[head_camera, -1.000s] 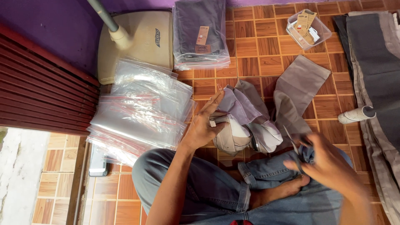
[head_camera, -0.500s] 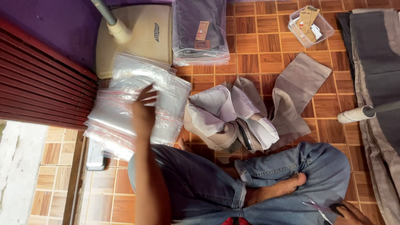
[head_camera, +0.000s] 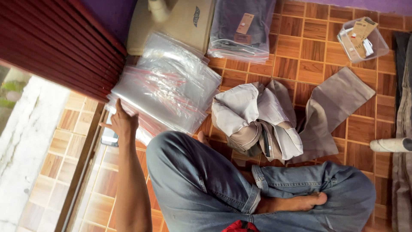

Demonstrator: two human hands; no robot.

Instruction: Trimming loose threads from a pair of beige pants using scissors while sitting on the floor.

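Reaching out to the person's left, the left hand point(head_camera: 122, 123) rests with fingers spread on the near edge of a stack of clear zip bags point(head_camera: 165, 83) lying on the tiled floor point(head_camera: 330, 51) beside a red shutter point(head_camera: 56, 47); nothing is gripped. Beige trousers point(head_camera: 257, 122) lie crumpled just beyond the crossed legs in blue jeans point(head_camera: 206, 189). No right hand shows

L hand point(head_camera: 121, 122) has been moved off the crumpled grey trousers point(head_camera: 257, 122), across the top of the stack of clear zip bags point(head_camera: 165, 88), down to the stack's near-left edge by the phone point(head_camera: 109, 137). R hand, seen 1 s ago w/ scissors over the knee, then at the frame's lower edge, is now out of view. View shifted slightly left.
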